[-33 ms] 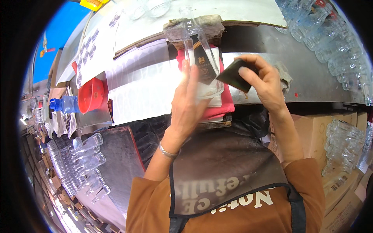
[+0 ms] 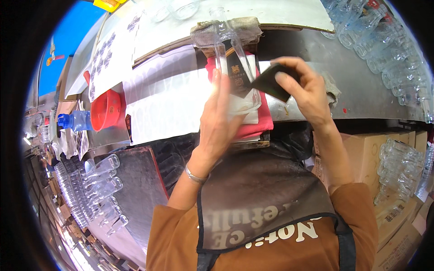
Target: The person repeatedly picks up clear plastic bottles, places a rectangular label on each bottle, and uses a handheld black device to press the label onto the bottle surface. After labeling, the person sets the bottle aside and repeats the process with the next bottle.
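A clear glass bottle (image 2: 240,97) with a black-and-gold label (image 2: 237,72) lies on its side, neck pointing away from me. Its neck rests on a rolled grey cloth (image 2: 202,34), and its body lies over white paper and a pink cloth (image 2: 265,121). My left hand (image 2: 214,119), a little blurred, grips the bottle's left side near the base. Pinched between thumb and fingers of my right hand (image 2: 309,92) is a dark, flat, square scraper (image 2: 272,86). One corner of it meets or nearly meets the label's right edge; contact is hard to tell.
A white patterned sheet (image 2: 158,99) lies to the left, beside a red bowl (image 2: 106,110) and a blue-capped bottle (image 2: 74,122). Glass bottles crowd the far right (image 2: 384,49) and lower left (image 2: 106,180). A crumpled rag (image 2: 332,88) sits behind my right hand.
My right hand has shifted and tilted slightly with the scraper, toward the left and away from me. The left hand and the bottle look almost unmoved.
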`<action>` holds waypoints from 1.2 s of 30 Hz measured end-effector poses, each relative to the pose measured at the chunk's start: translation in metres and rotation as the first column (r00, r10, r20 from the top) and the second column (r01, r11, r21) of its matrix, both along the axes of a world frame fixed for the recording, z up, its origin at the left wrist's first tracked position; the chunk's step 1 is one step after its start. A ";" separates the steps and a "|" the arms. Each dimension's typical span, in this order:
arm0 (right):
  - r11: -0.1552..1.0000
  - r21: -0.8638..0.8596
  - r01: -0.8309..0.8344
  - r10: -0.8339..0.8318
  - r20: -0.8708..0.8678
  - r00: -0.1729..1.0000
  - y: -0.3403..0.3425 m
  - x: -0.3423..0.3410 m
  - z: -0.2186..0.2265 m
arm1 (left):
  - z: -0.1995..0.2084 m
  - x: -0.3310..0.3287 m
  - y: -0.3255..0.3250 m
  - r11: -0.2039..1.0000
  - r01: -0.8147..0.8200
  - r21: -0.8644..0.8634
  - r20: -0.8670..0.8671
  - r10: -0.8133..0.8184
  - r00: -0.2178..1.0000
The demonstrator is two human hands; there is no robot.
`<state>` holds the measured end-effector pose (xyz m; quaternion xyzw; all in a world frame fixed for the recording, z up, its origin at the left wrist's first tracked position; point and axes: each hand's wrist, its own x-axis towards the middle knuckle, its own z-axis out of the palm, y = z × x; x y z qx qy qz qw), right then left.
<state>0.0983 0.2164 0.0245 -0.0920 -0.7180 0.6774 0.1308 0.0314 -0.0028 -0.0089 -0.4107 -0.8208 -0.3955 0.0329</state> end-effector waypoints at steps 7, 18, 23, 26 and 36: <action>0.571 0.804 0.166 0.269 -0.374 0.888 0.000 -0.104 0.057 | -0.007 0.002 0.006 0.982 -0.034 0.185 0.140 0.008 0.990; 0.694 0.716 0.081 0.246 -0.341 0.907 0.001 -0.068 0.034 | -0.007 -0.001 0.004 0.984 -0.038 0.176 0.025 0.034 0.999; 0.760 0.647 -0.055 0.385 -0.381 0.840 -0.001 -0.028 0.014 | -0.007 -0.002 0.007 0.986 -0.034 0.163 0.045 0.027 0.999; 0.783 0.467 -0.410 0.502 -0.088 0.860 -0.021 0.033 0.016 | -0.006 0.002 0.008 0.984 -0.081 0.160 0.063 0.072 0.995; 0.966 -0.096 -0.238 0.256 0.264 0.930 -0.020 0.009 0.001 | 0.008 -0.001 0.006 0.915 -0.076 0.396 0.343 -0.071 0.937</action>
